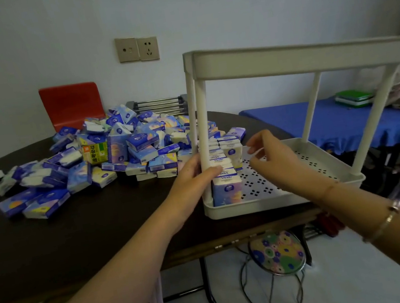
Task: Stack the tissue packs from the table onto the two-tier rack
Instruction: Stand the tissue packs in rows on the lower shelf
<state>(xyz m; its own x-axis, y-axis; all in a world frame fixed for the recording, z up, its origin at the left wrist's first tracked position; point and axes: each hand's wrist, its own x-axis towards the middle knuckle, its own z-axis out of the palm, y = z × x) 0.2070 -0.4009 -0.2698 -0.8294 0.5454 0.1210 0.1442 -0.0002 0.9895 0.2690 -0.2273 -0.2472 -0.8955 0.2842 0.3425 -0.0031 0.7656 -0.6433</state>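
Note:
A white two-tier rack [310,58] stands at the right end of the dark table [88,231]. On its lower tray [307,158] a row of upright blue-and-white tissue packs [227,189] lines the left side. My left hand [193,174] reaches past the rack's front left post, its thumb lying over the top of the row. My right hand [267,155] hovers over the lower tray just right of the row, fingers loosely curled with the fingertips near the packs; I cannot tell whether it holds one. A big heap of loose tissue packs [115,151] covers the table's far left half.
A red chair back [72,106] rises behind the heap. A blue-covered surface [346,120] with a green box [354,96] lies to the right of the table. A wire stool with a patterned cushion [278,253] stands on the floor under the table's edge.

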